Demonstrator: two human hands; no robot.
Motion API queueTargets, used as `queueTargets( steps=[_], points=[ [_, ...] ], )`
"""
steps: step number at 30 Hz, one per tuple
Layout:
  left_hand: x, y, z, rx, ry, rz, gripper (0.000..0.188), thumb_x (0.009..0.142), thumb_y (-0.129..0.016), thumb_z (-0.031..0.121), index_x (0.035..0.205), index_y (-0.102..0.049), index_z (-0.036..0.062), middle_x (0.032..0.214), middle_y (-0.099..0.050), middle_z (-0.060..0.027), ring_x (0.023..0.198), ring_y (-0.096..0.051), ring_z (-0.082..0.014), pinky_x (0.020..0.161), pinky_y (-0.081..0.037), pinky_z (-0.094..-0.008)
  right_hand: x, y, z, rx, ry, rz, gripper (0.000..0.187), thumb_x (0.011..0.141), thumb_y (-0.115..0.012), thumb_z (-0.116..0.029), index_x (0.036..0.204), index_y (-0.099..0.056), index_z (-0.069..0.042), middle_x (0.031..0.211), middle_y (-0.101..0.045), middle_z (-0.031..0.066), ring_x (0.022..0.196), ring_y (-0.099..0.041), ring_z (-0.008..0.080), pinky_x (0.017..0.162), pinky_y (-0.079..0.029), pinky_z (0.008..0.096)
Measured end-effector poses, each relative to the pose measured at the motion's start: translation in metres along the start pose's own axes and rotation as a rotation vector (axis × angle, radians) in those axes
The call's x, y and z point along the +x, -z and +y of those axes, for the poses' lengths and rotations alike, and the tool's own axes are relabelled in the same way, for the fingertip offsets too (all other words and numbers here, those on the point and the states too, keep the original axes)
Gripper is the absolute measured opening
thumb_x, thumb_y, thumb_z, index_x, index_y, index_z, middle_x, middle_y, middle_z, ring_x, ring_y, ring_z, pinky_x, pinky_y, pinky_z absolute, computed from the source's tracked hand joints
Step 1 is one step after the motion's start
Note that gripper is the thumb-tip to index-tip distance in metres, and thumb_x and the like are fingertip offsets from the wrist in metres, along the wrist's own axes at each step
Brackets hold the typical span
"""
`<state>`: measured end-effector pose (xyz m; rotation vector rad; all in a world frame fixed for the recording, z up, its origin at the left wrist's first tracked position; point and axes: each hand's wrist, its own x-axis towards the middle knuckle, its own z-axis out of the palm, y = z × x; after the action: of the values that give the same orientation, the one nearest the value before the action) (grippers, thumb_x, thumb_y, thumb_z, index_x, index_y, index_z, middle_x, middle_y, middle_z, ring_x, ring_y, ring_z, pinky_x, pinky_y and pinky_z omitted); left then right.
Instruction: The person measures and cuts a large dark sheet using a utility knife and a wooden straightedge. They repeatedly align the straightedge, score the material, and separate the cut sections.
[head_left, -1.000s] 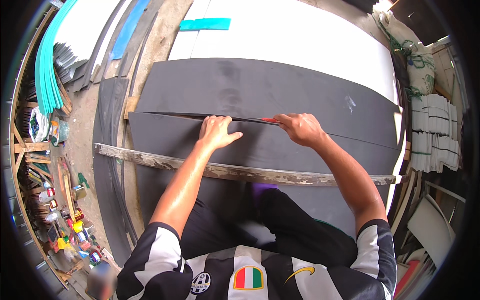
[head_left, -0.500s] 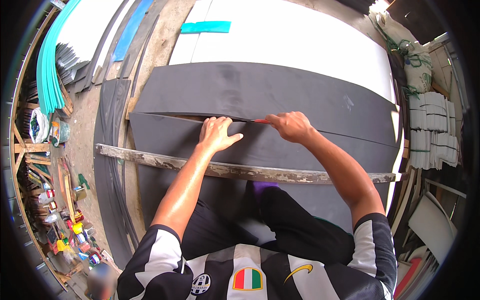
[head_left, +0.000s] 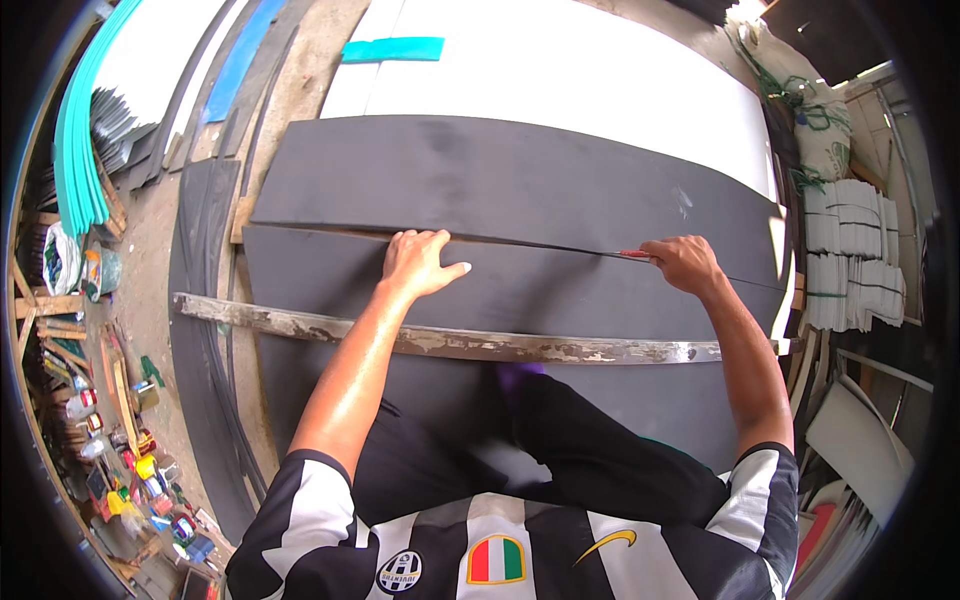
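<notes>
A large dark grey foam-like sheet (head_left: 480,170) lies in front of me, split by a long cut that gapes on the left and narrows to the right. My right hand (head_left: 685,262) is closed around a red-handled cutter (head_left: 632,254), whose tip sits in the cut line. My left hand (head_left: 415,262) rests on the near piece (head_left: 560,290) just below the gap, thumb stretched out and fingers laid over the cut edge. Nearer to me, a worn wooden strip (head_left: 480,344) lies across the dark sheet.
White sheets (head_left: 560,70) lie beyond the dark one, with a teal strip (head_left: 393,49) on them. Tied white bundles (head_left: 852,245) stand at the right. Thin dark strips (head_left: 205,300) run along the left, near scattered cans and wood pieces (head_left: 125,390).
My right hand has drawn the cutter to the right along the sheet, and the cut has lengthened. My left hand stays at about the same place on the near piece.
</notes>
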<state>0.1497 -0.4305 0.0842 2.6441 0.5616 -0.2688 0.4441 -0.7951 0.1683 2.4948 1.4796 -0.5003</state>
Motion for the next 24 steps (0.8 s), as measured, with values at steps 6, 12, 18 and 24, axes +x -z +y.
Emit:
queueTargets(
  steps=[6,12,18,24],
  points=[
    [0.031,-0.024,0.03,0.105,0.003,-0.091,0.075,0.084,-0.072,0.068,0.121,-0.07,0.0032,0.115,-0.074,-0.0152,0.115,-0.065,-0.0315,0.102,-0.045,-0.0456,0.033,-0.045,-0.024,0.454,-0.327,0.289,0.023,0.097,-0.068,-0.029,0.107,-0.067,-0.008,0.102,-0.071,0.0092,0.097,-0.069,0.0335,0.083,-0.053,0.0472],
    [0.055,-0.07,0.069,0.031,-0.01,0.1,0.073,0.072,-0.078,0.076,0.085,-0.072,0.0047,0.085,-0.074,-0.0112,0.086,-0.069,-0.03,0.087,-0.048,-0.044,0.128,-0.083,-0.06,0.343,-0.286,0.504,0.022,0.094,-0.071,-0.026,0.107,-0.062,-0.011,0.107,-0.063,0.0087,0.109,-0.059,0.0316,0.093,-0.047,0.045],
    [0.058,-0.097,0.047,0.038,-0.156,0.416,0.07,0.068,-0.077,0.079,0.062,-0.058,0.0124,0.058,-0.059,-0.0021,0.058,-0.058,-0.0238,0.064,-0.042,-0.0392,0.187,-0.102,-0.091,0.315,-0.233,0.605,0.017,0.094,-0.069,-0.021,0.105,-0.061,-0.01,0.112,-0.058,0.0108,0.115,-0.054,0.0326,0.1,-0.041,0.0475],
    [0.063,-0.101,0.04,-0.006,-0.215,0.538,0.073,0.069,-0.077,0.08,0.055,-0.043,0.0166,0.05,-0.041,0.0012,0.048,-0.041,-0.0207,0.055,-0.029,-0.0364,0.189,-0.112,-0.094,0.299,-0.239,0.473,0.02,0.092,-0.069,-0.018,0.11,-0.061,-0.013,0.12,-0.052,0.0123,0.123,-0.048,0.0366,0.106,-0.035,0.0543]
  ],
)
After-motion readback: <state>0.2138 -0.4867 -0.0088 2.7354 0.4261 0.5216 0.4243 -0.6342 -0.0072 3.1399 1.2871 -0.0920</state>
